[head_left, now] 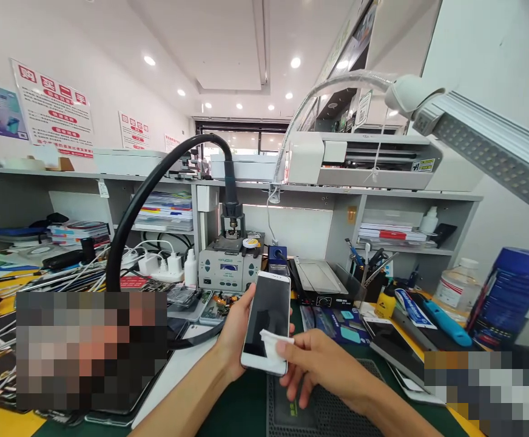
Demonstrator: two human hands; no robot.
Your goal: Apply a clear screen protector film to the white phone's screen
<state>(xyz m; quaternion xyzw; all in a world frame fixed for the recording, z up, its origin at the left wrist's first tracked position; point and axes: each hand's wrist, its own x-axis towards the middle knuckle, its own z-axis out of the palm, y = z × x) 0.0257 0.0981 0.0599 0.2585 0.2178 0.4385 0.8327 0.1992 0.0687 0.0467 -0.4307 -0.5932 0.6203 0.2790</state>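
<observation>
A white smartphone [267, 312] with a dark screen is tilted up in front of me. My left hand [236, 331] grips it from the left side and behind, with fingertips showing at its right edge. Between the thumb and fingers of my right hand [312, 363] is a white wipe [272, 347], resting on the lower part of the screen. The other right fingers curl loosely below. Under my hands lies a dark perforated mat [332, 406].
Behind the phone stand a grey soldering station [225, 270] and a flat heating plate [323, 282]. A thick black hose [155, 176] arches at the left. Tools, a blue tube [414, 308] and a clear bottle [456, 288] crowd the right. A lamp [487, 136] hangs overhead.
</observation>
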